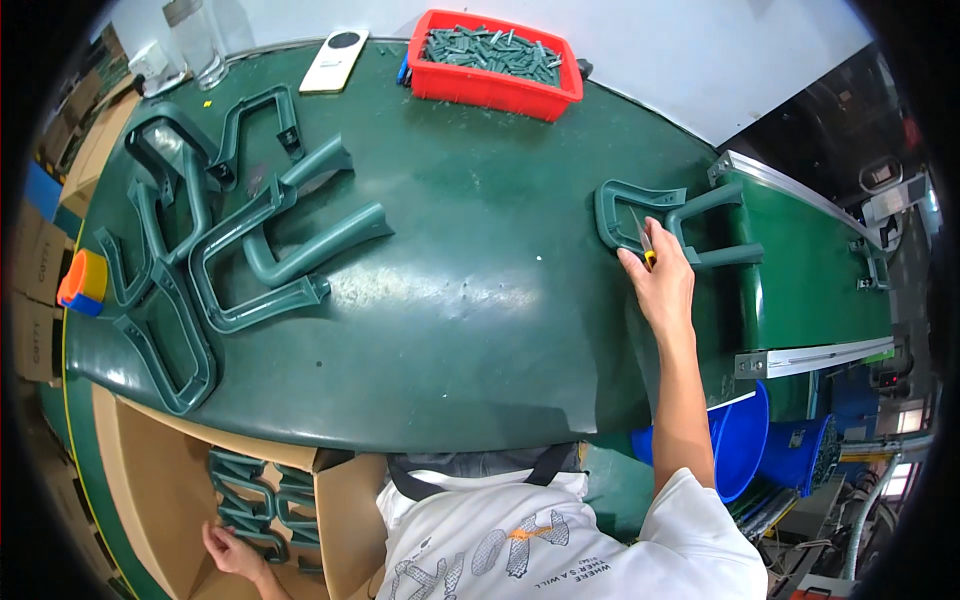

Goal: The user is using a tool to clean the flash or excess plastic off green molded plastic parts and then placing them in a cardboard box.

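Observation:
At the right of the table, my right hand (663,280) is closed around a small knife (649,250) with a yellow part and a thin blade pointing away from me. Its fingertips are beside a green U-shaped plastic handle (603,215); whether they also touch it I cannot tell. A second green handle (725,256) lies just right of the hand. Low on the left, my left hand (233,551) is inside an open cardboard box (345,505), beside several green handles (243,498) stacked there. Its fingers look slightly apart, with nothing seen in them.
Several loose green handles (290,240) overlap on the table's left. A red bin (490,92) of small green pieces stands at the back, near a pale phone (335,62). Yellow and blue tape rolls (85,280) sit at the left edge. Right are a green conveyor (820,270) and blue buckets (745,440).

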Motion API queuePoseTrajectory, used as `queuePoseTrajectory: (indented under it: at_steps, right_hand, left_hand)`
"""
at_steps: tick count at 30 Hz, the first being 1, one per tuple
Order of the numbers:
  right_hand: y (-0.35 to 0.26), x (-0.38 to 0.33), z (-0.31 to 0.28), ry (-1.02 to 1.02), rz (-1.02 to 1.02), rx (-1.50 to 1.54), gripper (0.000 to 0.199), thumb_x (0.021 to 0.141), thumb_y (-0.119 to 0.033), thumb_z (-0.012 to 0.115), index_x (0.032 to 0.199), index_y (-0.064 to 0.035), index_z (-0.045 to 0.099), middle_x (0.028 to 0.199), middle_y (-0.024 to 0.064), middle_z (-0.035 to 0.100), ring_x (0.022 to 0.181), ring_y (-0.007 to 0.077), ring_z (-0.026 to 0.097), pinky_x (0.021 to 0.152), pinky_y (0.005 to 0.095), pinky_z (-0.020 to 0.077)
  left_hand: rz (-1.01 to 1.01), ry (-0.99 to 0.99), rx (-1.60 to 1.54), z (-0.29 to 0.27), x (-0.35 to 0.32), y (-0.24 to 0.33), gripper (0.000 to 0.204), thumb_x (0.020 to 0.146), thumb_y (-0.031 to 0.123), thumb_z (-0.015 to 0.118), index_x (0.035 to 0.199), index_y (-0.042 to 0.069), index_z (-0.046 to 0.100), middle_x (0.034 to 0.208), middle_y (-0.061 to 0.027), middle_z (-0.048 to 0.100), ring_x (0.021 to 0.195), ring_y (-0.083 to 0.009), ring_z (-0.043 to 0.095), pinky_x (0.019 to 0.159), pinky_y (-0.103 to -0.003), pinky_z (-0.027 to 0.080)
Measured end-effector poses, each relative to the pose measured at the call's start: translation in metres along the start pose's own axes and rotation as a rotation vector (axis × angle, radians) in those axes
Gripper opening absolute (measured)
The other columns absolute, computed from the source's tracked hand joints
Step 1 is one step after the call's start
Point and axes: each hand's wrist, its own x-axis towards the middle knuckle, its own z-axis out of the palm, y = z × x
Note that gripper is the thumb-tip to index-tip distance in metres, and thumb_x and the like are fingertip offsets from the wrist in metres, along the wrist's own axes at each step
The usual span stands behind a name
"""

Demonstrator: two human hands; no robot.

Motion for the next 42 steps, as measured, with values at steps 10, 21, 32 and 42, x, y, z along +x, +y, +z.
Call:
queuePoseTrajectory:
  at_steps: [10, 21, 32, 42]
  right_hand:
    - [-0.053, 0.001, 0.013, -0.257, -0.565, 0.298, 0.028, 0.064, -0.012, 0.075, 0.081, -0.0025, 0.054, 0.076, 0.0124, 0.057, 0.067, 0.0319, 0.060, 0.055, 0.0371, 0.0475]
    - [-0.063, -0.002, -0.009, -0.098, -0.566, 0.751, 0.039, 0.071, -0.015, 0.074, 0.102, 0.0029, 0.058, 0.110, 0.0147, 0.060, 0.069, 0.0223, 0.063, 0.056, 0.0306, 0.0514]
    - [-0.089, 0.007, 0.022, -0.160, -0.129, 1.009, 0.052, 0.085, -0.021, 0.065, 0.124, 0.0089, 0.046, 0.090, 0.0212, 0.061, 0.077, 0.0287, 0.062, 0.067, 0.0348, 0.0485]
    - [-0.137, 0.028, 0.035, -0.140, 0.476, 1.109, 0.025, 0.087, -0.013, 0.061, 0.106, 0.0031, 0.062, 0.084, 0.0056, 0.065, 0.068, 0.0106, 0.057, 0.063, 0.0254, 0.0473]
  left_hand:
    - [0.229, -1.042, -0.574, 0.114, -0.027, 0.335, 0.023, 0.088, 0.005, 0.054, 0.107, -0.007, 0.054, 0.092, -0.0162, 0.062, 0.076, -0.0192, 0.063, 0.055, -0.024, 0.048]
    - [-0.466, -1.271, -1.122, 0.229, -0.068, 0.471, 0.018, 0.089, 0.019, 0.056, 0.099, 0.004, 0.051, 0.054, -0.0008, 0.044, 0.039, -0.0115, 0.042, 0.035, -0.024, 0.031]
    - [-0.174, -0.888, -1.363, 0.239, -0.095, 0.469, 0.018, 0.092, 0.014, 0.048, 0.106, 0.003, 0.047, 0.060, 0.0012, 0.041, 0.048, -0.0069, 0.040, 0.042, -0.021, 0.032]
    - [-0.034, -0.763, -1.465, 0.232, -0.096, 0.478, 0.028, 0.084, 0.003, 0.058, 0.109, 0.004, 0.046, 0.095, -0.0012, 0.051, 0.073, -0.0080, 0.050, 0.061, -0.023, 0.043]
